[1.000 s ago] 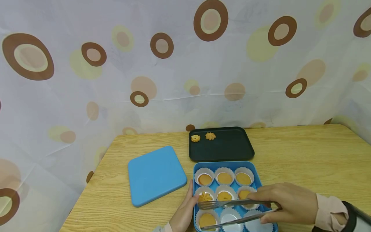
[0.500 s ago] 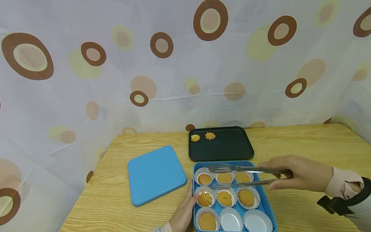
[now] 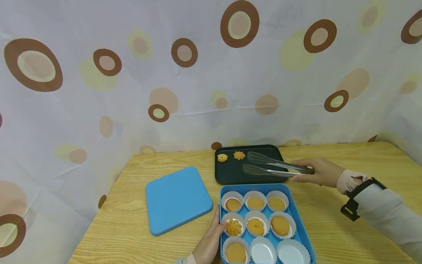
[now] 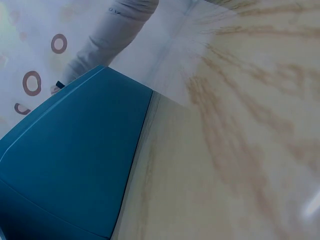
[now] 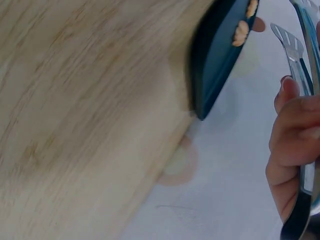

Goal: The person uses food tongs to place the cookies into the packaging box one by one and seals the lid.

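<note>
My right hand (image 3: 321, 171) grips metal serving tongs (image 3: 268, 160) by their handle end. The tongs' slotted tips are spread apart over the black tray (image 3: 250, 177), with nothing between them. Just left of the tips lie a flower-shaped cookie (image 3: 239, 155) and a small ring-shaped cookie (image 3: 222, 157). My left hand (image 3: 208, 244) holds the left wall of a blue box (image 3: 304, 234), thumb at the rim and fingers along the outside. White paper cups fill the box in rows; several hold cookies, and two front cups (image 3: 263, 251) contain none. The right wrist view shows fingers wrapped round the tongs.
A blue lid (image 3: 178, 200) lies flat on the wooden table (image 3: 112, 234), left of the box. The tray stands directly behind the box, close to its back rim. Behind the table hangs a patterned curtain (image 3: 197, 84).
My right hand has carried the tongs from over the front of the box back to above the tray. A cookie now shows in the middle row's right cup. My left hand stays put.
</note>
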A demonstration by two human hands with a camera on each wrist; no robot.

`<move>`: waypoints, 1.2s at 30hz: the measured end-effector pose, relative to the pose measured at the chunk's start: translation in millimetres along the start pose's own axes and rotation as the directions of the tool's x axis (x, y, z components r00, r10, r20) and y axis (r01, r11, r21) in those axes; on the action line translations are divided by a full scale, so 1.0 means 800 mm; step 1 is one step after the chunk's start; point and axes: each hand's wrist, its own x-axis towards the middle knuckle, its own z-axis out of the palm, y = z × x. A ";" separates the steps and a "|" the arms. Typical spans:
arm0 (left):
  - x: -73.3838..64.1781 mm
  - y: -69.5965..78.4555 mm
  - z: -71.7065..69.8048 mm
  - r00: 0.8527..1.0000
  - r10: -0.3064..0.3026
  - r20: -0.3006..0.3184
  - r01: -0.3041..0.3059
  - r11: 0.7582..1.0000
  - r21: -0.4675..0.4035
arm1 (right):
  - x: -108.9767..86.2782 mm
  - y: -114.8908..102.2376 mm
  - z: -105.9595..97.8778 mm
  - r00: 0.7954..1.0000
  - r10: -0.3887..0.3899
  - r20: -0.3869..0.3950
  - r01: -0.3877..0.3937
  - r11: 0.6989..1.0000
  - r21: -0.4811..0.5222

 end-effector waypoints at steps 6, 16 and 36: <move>0.002 0.000 0.000 1.000 0.000 0.003 0.000 1.000 0.007 | 0.027 0.012 0.009 0.999 0.021 -0.030 -0.024 0.996 -0.087; 0.003 -0.001 -0.002 1.000 -0.009 -0.009 0.009 1.000 0.004 | 0.065 0.012 0.011 0.994 0.111 0.022 -0.110 0.993 -0.038; 0.001 0.001 0.001 0.999 -0.033 0.006 0.034 0.997 -0.070 | 0.102 0.002 0.010 0.992 0.111 0.060 -0.106 0.991 -0.081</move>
